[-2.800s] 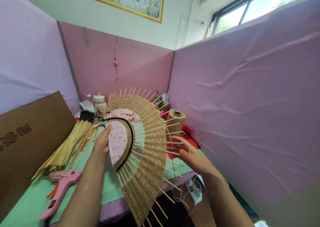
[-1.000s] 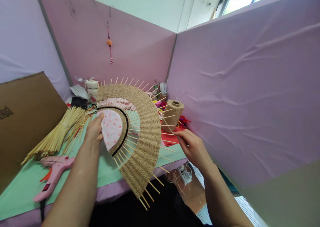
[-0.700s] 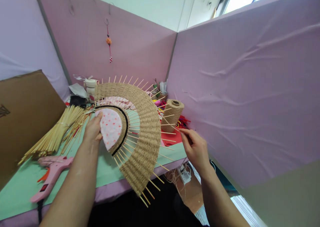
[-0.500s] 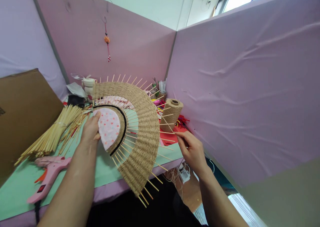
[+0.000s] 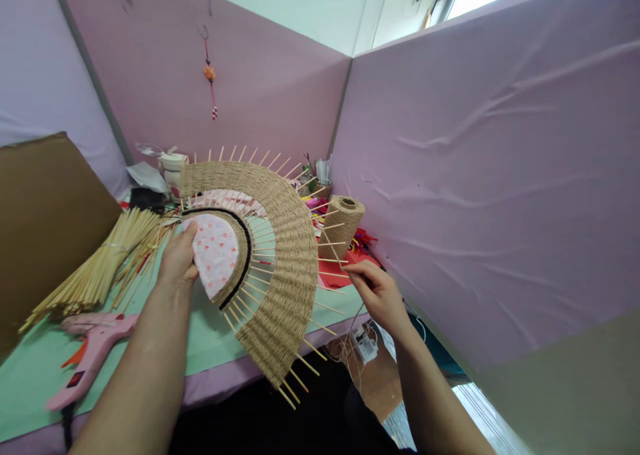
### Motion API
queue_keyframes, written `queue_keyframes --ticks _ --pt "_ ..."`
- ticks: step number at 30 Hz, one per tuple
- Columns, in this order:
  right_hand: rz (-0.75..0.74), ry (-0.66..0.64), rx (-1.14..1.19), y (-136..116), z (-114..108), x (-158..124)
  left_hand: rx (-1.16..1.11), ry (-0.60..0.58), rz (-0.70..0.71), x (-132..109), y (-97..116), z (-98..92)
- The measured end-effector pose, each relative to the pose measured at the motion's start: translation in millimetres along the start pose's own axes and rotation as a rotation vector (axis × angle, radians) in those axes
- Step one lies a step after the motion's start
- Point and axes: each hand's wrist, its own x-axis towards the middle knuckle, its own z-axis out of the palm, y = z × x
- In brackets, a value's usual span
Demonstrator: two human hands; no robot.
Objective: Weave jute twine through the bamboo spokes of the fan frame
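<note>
Right hand has closed, pinching twine.

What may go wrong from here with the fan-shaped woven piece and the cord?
The cord, pinched by the right hand, might snag on the protruding sticks. The left hand grips the woven piece only by its dotted cloth, so it might tip. The left forearm might bump the pink glue gun near it.

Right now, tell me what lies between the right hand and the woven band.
In the head view, pale stick ends jut from the woven band toward the right hand, with a twine strand crossing there.
</note>
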Motion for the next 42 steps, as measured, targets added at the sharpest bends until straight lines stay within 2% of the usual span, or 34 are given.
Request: queue_keyframes --ticks 3,6,11,14,18,23,27,33,37,42 --pt "0.018 0.041 0.099 5.1 8.9 -1.8 -0.007 0.012 -0.020 2.4 -2.3 -0.7" --pt "-0.009 0.032 0.097 3.3 14.9 -5.5 -0.017 0.030 0.000 3.9 -3.4 -1.3" --pt "-0.080 0.027 -0.079 -5.1 2.3 -6.2 -0.028 0.062 0.077 2.9 -1.6 -0.6" --pt "-0.115 -0.030 -0.153 -9.5 -5.0 -5.6 -0.039 0.061 0.117 0.3 -0.1 1.0" --pt "-0.128 -0.077 -0.161 -12.4 -1.4 -7.2 -0.051 0.060 0.124 -2.0 0.1 2.5" --pt "-0.042 0.025 0.022 -8.3 5.0 -8.4 -0.057 0.077 0.075 0.3 -0.9 1.6" --pt "0.035 0.122 0.245 4.3 10.9 -9.9 -0.060 0.097 0.029 2.8 -2.5 3.4" --pt "0.194 0.268 0.573 22.7 32.4 -2.3 -0.062 0.083 -0.047 6.9 -6.8 24.3" --pt "0.237 0.279 0.506 15.0 36.9 4.6 -0.063 0.086 -0.028 9.8 -11.5 37.3" --pt "0.261 0.123 0.312 9.3 18.7 6.1 -0.013 0.123 0.084 11.3 -12.4 32.3"
